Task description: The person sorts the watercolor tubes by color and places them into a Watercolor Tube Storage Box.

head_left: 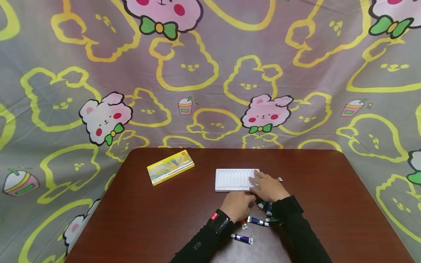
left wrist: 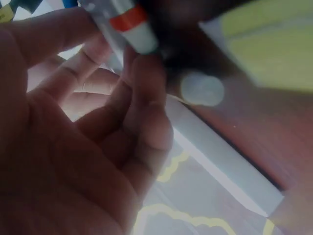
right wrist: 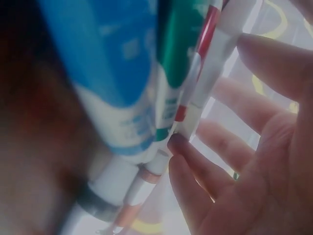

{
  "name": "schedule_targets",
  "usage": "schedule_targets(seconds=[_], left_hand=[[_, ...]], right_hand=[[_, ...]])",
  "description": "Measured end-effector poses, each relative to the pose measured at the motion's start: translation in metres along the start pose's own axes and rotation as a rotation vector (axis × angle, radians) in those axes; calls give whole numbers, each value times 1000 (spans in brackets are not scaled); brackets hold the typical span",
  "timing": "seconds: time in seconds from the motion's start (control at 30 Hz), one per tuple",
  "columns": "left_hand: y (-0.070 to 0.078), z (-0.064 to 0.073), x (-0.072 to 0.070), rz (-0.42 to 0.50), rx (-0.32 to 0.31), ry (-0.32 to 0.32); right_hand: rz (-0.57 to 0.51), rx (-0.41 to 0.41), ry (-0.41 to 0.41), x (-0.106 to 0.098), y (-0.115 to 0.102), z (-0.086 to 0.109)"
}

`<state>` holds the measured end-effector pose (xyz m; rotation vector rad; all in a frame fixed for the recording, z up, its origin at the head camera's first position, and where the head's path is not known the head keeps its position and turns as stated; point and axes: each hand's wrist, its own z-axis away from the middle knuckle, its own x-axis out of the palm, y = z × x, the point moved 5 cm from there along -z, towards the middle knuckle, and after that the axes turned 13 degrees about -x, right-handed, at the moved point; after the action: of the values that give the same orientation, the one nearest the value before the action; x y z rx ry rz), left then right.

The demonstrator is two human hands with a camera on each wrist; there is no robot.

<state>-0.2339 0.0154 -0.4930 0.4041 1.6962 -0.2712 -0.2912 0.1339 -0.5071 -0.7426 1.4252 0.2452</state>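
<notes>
A white grooved plastic tray lies on the table. My right hand rests on its right end, with fairly straight, spread fingers. In front of the tray, my left hand is bent downward with curled fingers. The left wrist view shows a paint tube with an orange-red band at its thumb and fingertips, seemingly pinched. Close under the right hand lie a blue paint tube and a green paint tube. A red-banded tube sits by its fingers.
A yellow box lies at the back left. Nearer me are a dark blue tube, a purple-blue tube and an orange tube. A patterned curtain hangs behind the brown table.
</notes>
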Motion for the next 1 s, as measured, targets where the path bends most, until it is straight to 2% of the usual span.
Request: schedule_targets(seconds=[0.13,0.23,0.37,0.5,0.6,0.77,1.0], left_hand=[[-4,-1,-1,54,-10,15],[-10,1,-4,150,-14,46],[-28,7,-12,428,-78,62],[-52,16,-20,747,-125,13],[-70,20,-27,901,-126,-12],[-93,21,-39,1012,-126,10],[-104,21,-39,1062,-144,-28]], right_hand=[[-10,-3,18,-2,-1,1],[-19,-3,21,-3,-3,3],[-37,-9,23,-3,-7,4],[-37,-5,19,-1,-8,5],[-19,5,17,0,-5,7],[-15,-5,26,-2,-3,10],[-21,-15,-5,1,-2,17]])
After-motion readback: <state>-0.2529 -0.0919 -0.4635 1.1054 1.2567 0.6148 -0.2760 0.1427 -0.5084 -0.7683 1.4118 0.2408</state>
